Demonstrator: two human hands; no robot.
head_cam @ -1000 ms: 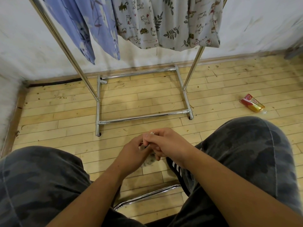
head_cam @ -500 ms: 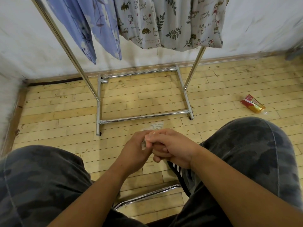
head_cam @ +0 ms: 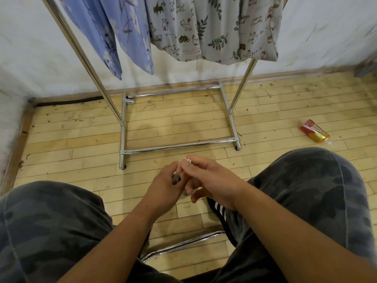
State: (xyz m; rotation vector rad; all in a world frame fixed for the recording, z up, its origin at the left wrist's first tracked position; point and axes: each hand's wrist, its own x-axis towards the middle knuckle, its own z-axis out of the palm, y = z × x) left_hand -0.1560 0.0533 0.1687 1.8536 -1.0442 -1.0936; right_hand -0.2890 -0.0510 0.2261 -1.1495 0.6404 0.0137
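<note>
A small whitish scrap point(head_cam: 186, 160) sits just below the middle of the frame, crumpled and poking up between the fingertips of both hands; what it is made of is too small to tell. The right hand point(head_cam: 212, 180) pinches its top between thumb and forefinger, with the other fingers loosely curled beneath. The left hand point(head_cam: 163, 190) touches the right from the left side, its fingers curled in round a darker part point(head_cam: 175, 179) just under the pinch; whether that part belongs to the same scrap cannot be told.

Both hands hang between two knees in dark camouflage trousers point(head_cam: 306, 190), which fill the lower left and lower right. A dark shoe with white stripes point(head_cam: 219, 209) shows just under the right wrist; a chrome tube point(head_cam: 183, 245) curves across the bottom centre.

A pale wooden floor point(head_cam: 81, 144) lies under everything. A chrome clothes rack point(head_cam: 122, 139) stands on it above the hands, against a white wall point(head_cam: 30, 58). A blue flowered garment point(head_cam: 114, 33) hangs at the upper left; a grey garment printed with cats and leaves point(head_cam: 214, 27) hangs at the upper centre. A red and yellow packet point(head_cam: 314, 132) lies on the floor at the right, well apart from the hands.
</note>
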